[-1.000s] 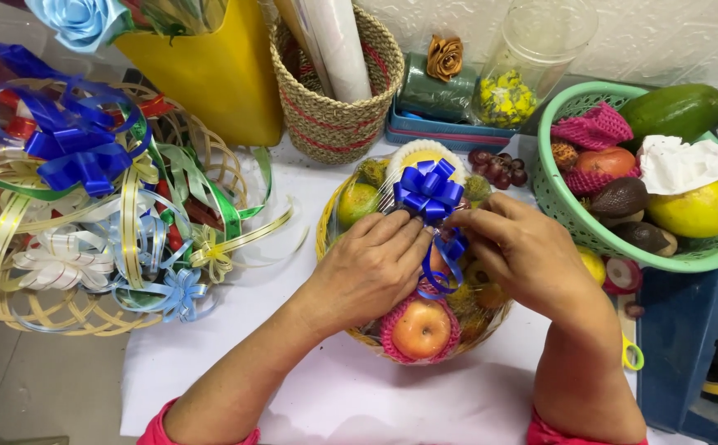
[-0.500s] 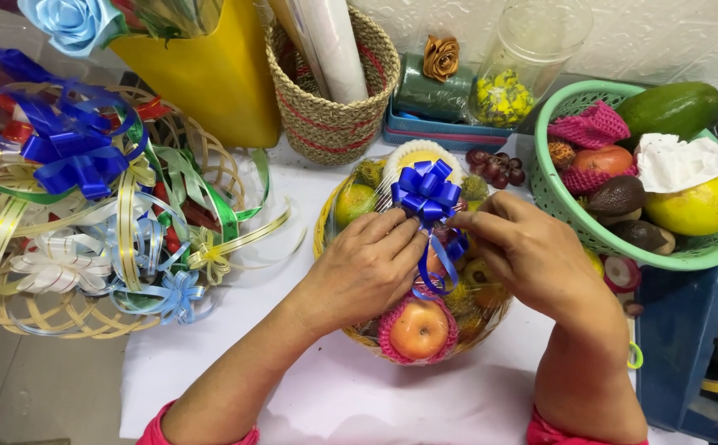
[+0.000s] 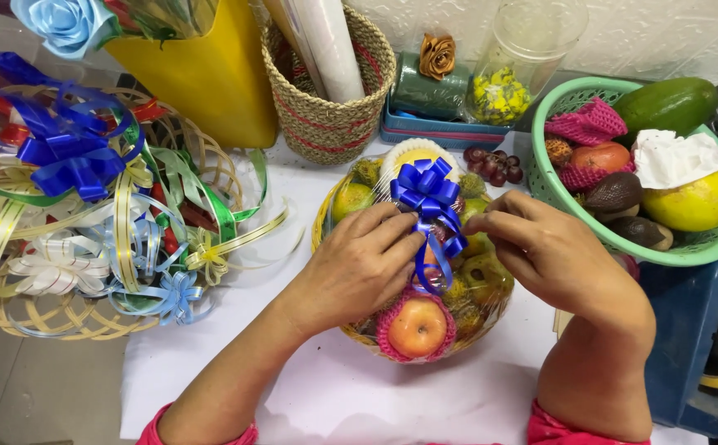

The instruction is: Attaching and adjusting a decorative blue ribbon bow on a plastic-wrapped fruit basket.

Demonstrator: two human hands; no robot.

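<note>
Pinching blue ribbon bow [image 3: 427, 191], left hand [image 3: 359, 268] and right hand [image 3: 553, 255] clamp its tails over wrapped fruit basket [image 3: 326, 218].

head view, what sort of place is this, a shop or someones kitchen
Probably a gift-basket or florist's workbench. Both hands, left hand and right hand, work at a blue bow on a wrapped fruit basket, with a pile of ribbons and a green fruit bowl alongside.

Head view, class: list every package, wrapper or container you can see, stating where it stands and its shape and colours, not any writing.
Wrapped fruit basket: centre, round, clear film, blue bow; both hands on it.
Green basket: right, round plastic mesh, holding fruit.
Woven basket: top centre, tan with red stripes.
Clear jar: top, yellow bits inside.
Yellow container: top left, boxy.
No labels, signs or screens visible.
</note>
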